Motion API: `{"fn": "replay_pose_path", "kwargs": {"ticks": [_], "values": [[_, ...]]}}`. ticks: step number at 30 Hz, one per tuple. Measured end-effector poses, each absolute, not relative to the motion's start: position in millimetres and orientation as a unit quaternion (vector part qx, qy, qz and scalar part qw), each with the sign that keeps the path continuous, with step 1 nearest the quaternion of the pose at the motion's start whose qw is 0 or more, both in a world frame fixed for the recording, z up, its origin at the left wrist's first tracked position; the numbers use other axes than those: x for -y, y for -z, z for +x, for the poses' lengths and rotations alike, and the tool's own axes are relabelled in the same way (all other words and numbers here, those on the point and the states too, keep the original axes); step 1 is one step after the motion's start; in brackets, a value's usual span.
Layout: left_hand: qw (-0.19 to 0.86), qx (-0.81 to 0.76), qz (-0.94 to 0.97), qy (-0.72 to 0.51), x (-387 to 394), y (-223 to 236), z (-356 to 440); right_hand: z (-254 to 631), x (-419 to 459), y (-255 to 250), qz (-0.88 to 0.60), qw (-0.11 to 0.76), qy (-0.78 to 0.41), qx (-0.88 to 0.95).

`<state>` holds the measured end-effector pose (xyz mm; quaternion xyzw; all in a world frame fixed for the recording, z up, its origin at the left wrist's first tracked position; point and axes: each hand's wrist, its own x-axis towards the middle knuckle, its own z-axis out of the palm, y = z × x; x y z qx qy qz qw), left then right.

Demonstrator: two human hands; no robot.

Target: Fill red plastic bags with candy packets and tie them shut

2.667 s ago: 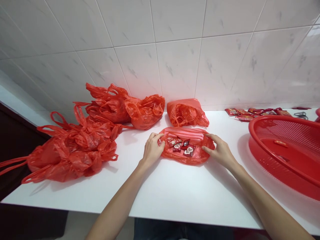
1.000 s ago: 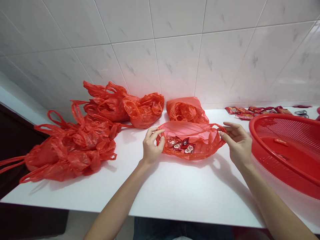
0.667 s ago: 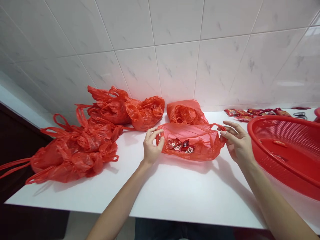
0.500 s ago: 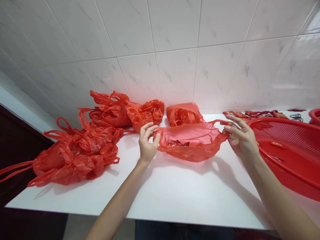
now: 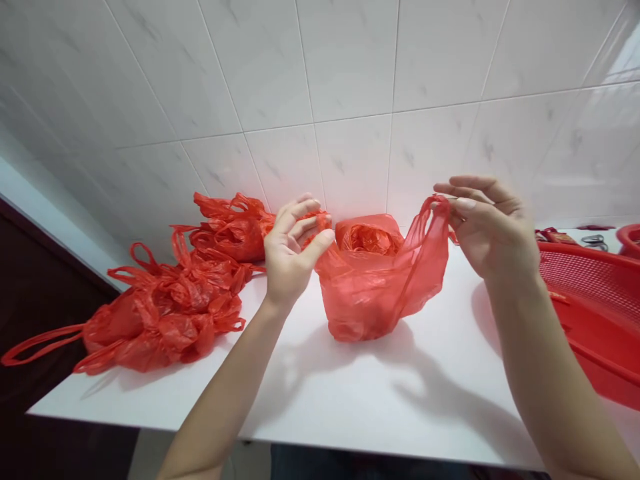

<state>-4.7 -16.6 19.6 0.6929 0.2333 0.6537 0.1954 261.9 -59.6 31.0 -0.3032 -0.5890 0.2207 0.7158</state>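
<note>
Left hand (image 5: 290, 257): is pinching the gathered handle (image 5: 320, 221) of a red plastic carrier bag (image 5: 367, 287) between thumb and fingers, the thin film bunching into a crumpled twist at the grip.
Right hand (image 5: 487, 227): is pinching the other handle (image 5: 434, 230) at the fingertips, well apart from the left hand (its fingers are slightly blurred).
Bag: is hanging open between the hands, translucent and creased, its rounded base resting on a white counter (image 5: 350, 413).
Behind it: a crumpled red bag (image 5: 369, 237) is sitting against glossy marbled wall tiles (image 5: 350, 67).
Left of it: knotted red bags (image 5: 160, 313) are lying in a soft, wrinkled heap, with more (image 5: 233, 230) bunched behind them.
Right of it: a red perforated plastic basket (image 5: 600, 280) is sitting near the counter's edge, and steel-handled scissors (image 5: 595, 243) are lying beyond it.
</note>
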Motion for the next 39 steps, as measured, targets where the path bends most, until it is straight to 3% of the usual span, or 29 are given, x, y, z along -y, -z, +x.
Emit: {"fn": "replay_pose_path", "kwargs": {"ticks": [9, 14, 20, 28, 30, 35, 39], "values": [[0.248, -0.201, 0.761, -0.565, 49.3, -24.1, 37.1, 214.5, 84.0, -34.1, -0.261, 0.607, -0.243, 0.71], [0.286, -0.197, 0.755, -0.556, 48.6, -27.4, 48.0, 210.8, 85.6, -31.4, -0.226, 0.617, -0.211, 0.724], [0.285, -0.226, 0.723, -0.587, 36.2, -29.5, 46.8, 224.2, 79.3, -27.1, -0.297, 0.639, -0.136, 0.697], [0.248, -0.224, 0.697, -0.635, 28.7, -37.3, 43.2, 233.7, 58.8, -14.8, -0.365, 0.4, -0.26, 0.8], [0.23, -0.227, 0.699, -0.638, 27.0, -37.9, 38.0, 235.4, 55.9, -13.5, -0.371, 0.415, -0.298, 0.775], [0.167, -0.251, 0.689, -0.659, 18.0, -36.4, 15.0, 244.5, 48.8, -13.1, -0.302, 0.583, -0.397, 0.642], [0.129, -0.267, 0.676, -0.674, 7.7, -30.2, -2.8, 248.7, 41.0, -11.8, -0.284, 0.621, -0.408, 0.605]]}}
